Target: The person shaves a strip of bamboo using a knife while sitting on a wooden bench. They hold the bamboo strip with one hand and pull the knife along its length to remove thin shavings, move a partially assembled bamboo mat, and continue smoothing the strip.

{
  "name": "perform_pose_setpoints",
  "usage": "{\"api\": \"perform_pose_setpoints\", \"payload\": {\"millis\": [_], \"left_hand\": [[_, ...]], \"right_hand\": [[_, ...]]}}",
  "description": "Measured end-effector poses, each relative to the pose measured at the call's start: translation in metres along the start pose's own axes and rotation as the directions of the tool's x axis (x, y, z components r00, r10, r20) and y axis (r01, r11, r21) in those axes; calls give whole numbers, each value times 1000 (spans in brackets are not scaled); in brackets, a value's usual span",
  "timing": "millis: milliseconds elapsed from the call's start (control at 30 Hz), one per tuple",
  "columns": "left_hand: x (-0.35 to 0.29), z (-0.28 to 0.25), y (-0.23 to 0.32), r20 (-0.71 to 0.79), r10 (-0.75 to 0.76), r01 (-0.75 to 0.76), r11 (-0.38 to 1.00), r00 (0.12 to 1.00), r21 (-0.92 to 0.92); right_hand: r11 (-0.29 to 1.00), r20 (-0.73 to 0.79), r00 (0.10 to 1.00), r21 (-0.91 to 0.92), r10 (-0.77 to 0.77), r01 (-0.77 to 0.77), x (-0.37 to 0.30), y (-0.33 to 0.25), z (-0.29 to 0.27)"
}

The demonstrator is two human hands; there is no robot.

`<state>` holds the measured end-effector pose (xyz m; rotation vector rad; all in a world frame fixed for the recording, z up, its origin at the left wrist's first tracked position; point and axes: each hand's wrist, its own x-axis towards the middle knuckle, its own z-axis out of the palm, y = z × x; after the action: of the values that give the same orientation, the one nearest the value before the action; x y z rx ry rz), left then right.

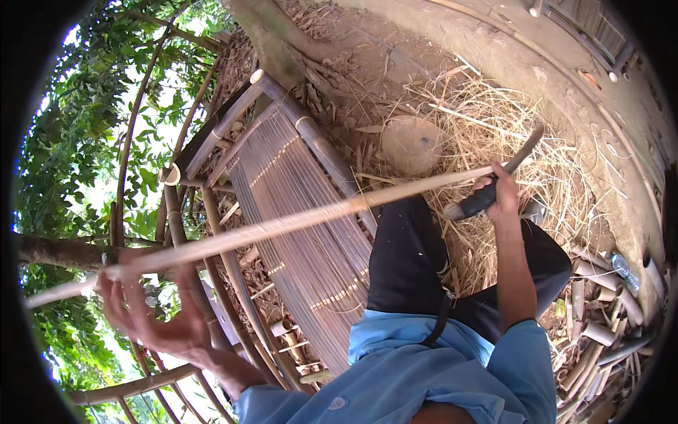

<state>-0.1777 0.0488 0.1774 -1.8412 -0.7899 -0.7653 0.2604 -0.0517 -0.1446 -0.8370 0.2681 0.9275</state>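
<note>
Head view: a person's right hand [504, 196] closes tightly around a dark-handled knife [527, 150], right beside one end of a pale bamboo strip [282, 224]; the left hand [182, 331] is spread loosely near the other end, its contact too blurred to tell. So slack a left hold could let the strip swing, and a snag could send the blade toward the right fingers. Between the two grips, under the strip, sits a slatted bamboo bench [286, 166]; beyond the right fist, dry shavings [487, 106] and a round block [412, 145] occupy earthen ground [381, 71]; past the left fingers, leafy branches [70, 148]
</note>
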Motion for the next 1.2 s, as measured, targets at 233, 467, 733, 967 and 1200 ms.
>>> {"api": "perform_pose_setpoints", "payload": {"millis": [233, 467, 733, 967, 1200], "left_hand": [[-1, 122, 186, 469, -546, 187, -492, 694, -850], [19, 157, 208, 282, -579, -114, -553, 765, -825], [55, 185, 236, 403, -748, 140, -392, 528, -909], [40, 216, 261, 248, -623, -154, -518, 742, -841], [48, 222, 290, -53, -491, -218, -284, 869, -934]], "right_hand": [[933, -27, 933, 7, 359, -359, 2, 67, 22], [770, 144, 857, -529, 495, -355, 35, 67, 4], [-137, 360, 932, -926, -48, 351, 98, 94, -82], [0, 355, 933, -935, -64, 355, 145, 110, -113], [-87, 371, 911, -929, -182, 361, 169, 124, -133]]}}
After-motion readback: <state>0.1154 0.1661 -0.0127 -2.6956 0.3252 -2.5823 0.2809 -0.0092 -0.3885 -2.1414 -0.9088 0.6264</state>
